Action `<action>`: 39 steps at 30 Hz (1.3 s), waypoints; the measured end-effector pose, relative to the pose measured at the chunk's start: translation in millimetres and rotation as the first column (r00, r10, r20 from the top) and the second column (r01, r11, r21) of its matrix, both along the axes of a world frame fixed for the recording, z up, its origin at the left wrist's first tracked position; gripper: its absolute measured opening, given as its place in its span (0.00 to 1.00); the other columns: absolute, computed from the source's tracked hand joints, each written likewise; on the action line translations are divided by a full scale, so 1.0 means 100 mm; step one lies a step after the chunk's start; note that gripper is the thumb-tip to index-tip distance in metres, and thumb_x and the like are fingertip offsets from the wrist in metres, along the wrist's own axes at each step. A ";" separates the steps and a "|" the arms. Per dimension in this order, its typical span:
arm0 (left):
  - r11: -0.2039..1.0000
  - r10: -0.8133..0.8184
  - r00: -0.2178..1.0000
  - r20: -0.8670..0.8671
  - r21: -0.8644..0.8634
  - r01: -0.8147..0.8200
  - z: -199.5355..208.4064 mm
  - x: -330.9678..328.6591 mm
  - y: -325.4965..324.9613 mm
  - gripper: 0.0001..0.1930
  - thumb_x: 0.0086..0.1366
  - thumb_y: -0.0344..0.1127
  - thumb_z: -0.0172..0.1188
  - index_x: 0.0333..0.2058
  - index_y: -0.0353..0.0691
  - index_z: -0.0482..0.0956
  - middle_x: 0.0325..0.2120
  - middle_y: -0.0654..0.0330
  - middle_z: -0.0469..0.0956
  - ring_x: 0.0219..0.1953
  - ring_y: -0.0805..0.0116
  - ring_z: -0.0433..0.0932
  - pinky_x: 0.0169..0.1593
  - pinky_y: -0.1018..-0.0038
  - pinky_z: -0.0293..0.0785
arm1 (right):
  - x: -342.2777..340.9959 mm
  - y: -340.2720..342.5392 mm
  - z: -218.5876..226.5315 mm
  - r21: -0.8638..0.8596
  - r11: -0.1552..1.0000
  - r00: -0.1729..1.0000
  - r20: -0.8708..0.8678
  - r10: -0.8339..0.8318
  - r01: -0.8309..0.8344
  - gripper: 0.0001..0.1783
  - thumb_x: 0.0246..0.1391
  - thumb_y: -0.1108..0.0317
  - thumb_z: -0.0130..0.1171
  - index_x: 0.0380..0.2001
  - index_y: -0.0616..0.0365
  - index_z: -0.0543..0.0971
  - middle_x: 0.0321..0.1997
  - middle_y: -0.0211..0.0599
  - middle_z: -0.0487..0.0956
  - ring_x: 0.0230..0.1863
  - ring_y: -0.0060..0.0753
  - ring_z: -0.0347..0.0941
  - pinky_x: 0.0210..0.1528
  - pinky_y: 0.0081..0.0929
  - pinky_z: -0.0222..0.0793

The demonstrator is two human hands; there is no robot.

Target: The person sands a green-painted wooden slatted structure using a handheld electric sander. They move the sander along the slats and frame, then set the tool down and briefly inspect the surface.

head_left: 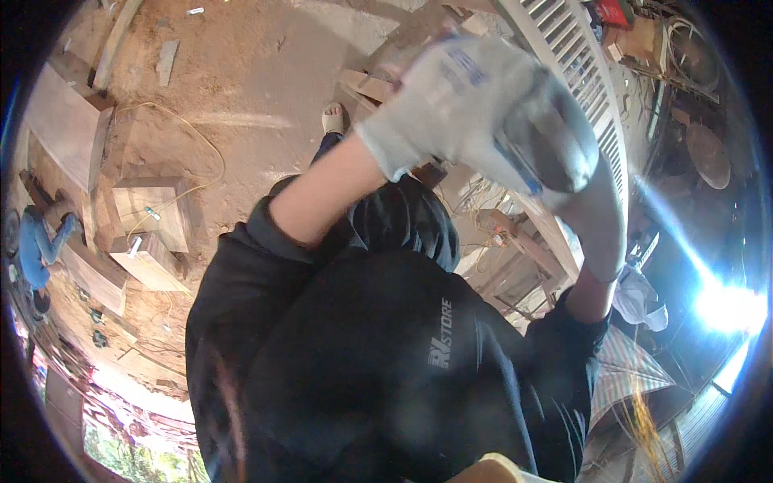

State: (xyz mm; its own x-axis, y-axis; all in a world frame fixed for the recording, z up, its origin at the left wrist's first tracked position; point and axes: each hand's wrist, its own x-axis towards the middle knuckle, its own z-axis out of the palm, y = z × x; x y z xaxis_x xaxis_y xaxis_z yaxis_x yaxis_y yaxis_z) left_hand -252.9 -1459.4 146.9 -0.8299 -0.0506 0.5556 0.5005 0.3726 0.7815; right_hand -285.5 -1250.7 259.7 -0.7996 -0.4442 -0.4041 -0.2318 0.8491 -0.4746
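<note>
Both my hands are raised together at the upper right, in pale grey work gloves. My left hand (459, 105) crosses in front, with dark print on the back of its glove; its fingers are blurred by motion. Against it sits a dark grey, smooth rounded patch (560, 137), perhaps a glove's coated palm, though blur keeps me from being sure. My right hand (596, 221) comes up from the right and overlaps the left one. The fingers of the right are mostly hidden. Whether anything is held between them I cannot make out.
A long slatted wooden frame (596, 80) runs behind my hands. At left, several wooden blocks (149, 209) stand on the dirt floor, with a yellow cord (217, 153) lying across it. A person in blue (36, 249) is at the far left. Bright light glares at right.
</note>
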 end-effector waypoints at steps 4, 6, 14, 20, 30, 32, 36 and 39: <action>0.986 -0.168 0.985 0.034 -0.005 0.168 -0.08 0.02 0.48 0.43 0.35 0.67 0.72 0.45 0.42 0.76 0.41 0.55 0.77 0.44 0.55 0.76 0.49 0.61 0.72 | 0.16 0.37 0.09 0.185 0.983 0.992 0.119 -0.041 0.019 0.39 0.41 0.76 0.67 0.62 0.58 0.69 0.60 0.43 0.73 0.62 0.38 0.68 0.63 0.31 0.62; 0.985 -0.164 0.983 -0.088 0.044 0.168 -0.10 0.06 0.76 0.44 0.38 0.70 0.69 0.47 0.41 0.75 0.41 0.54 0.77 0.44 0.56 0.76 0.50 0.60 0.72 | 0.30 0.58 0.03 0.121 0.992 1.000 0.002 -0.023 0.022 0.33 0.44 0.71 0.68 0.58 0.57 0.72 0.55 0.43 0.77 0.54 0.38 0.75 0.57 0.32 0.68; 0.918 -0.381 0.925 0.012 -0.118 0.379 -0.08 -0.03 1.11 0.45 0.41 0.74 0.64 0.47 0.40 0.74 0.42 0.55 0.76 0.47 0.57 0.76 0.54 0.61 0.70 | 0.51 0.76 0.08 0.214 0.977 0.993 -0.118 0.003 0.022 0.28 0.47 0.70 0.68 0.54 0.58 0.75 0.49 0.43 0.81 0.47 0.38 0.80 0.52 0.33 0.74; 0.969 -0.246 0.969 -0.028 -0.004 0.246 -0.04 -0.04 0.53 0.47 0.31 0.69 0.72 0.48 0.43 0.76 0.38 0.53 0.79 0.42 0.50 0.79 0.46 0.60 0.73 | 0.48 0.55 -0.02 0.066 0.995 0.988 -0.140 -0.062 0.072 0.29 0.43 0.66 0.69 0.51 0.64 0.77 0.46 0.49 0.82 0.47 0.37 0.80 0.50 0.35 0.74; 0.976 -0.217 0.905 0.367 0.078 0.202 -0.19 -0.24 -0.46 0.48 0.35 0.62 0.77 0.52 0.37 0.73 0.46 0.52 0.78 0.48 0.55 0.78 0.55 0.61 0.71 | -0.18 -0.31 -0.31 0.098 0.995 0.986 -0.165 0.032 -0.016 0.27 0.45 0.60 0.66 0.46 0.67 0.77 0.35 0.47 0.82 0.40 0.39 0.82 0.42 0.35 0.78; 0.976 -0.218 0.941 0.257 0.040 0.215 -0.17 -0.23 -0.25 0.48 0.37 0.60 0.78 0.53 0.36 0.72 0.48 0.52 0.78 0.49 0.57 0.77 0.57 0.62 0.71 | 0.02 -0.04 -0.23 -0.224 0.961 0.981 -0.068 -0.181 0.162 0.26 0.45 0.64 0.68 0.47 0.66 0.77 0.39 0.44 0.82 0.42 0.35 0.81 0.44 0.32 0.77; 0.976 -0.190 0.978 -0.087 -0.123 0.179 -0.06 -0.15 0.43 0.49 0.33 0.68 0.74 0.49 0.38 0.74 0.43 0.50 0.78 0.45 0.49 0.77 0.54 0.61 0.72 | 0.36 0.63 -0.21 -0.209 0.971 0.959 -0.231 -0.164 0.116 0.30 0.42 0.73 0.71 0.53 0.65 0.75 0.48 0.41 0.81 0.49 0.32 0.78 0.52 0.30 0.73; 0.982 -0.075 0.996 -0.046 -0.177 0.066 -0.08 0.04 0.84 0.54 0.38 0.71 0.69 0.56 0.34 0.69 0.54 0.46 0.72 0.58 0.47 0.70 0.66 0.57 0.60 | 0.46 1.00 -0.16 -0.141 0.979 0.983 -0.087 -0.158 0.145 0.33 0.41 0.74 0.71 0.54 0.65 0.75 0.51 0.42 0.81 0.51 0.33 0.77 0.56 0.30 0.70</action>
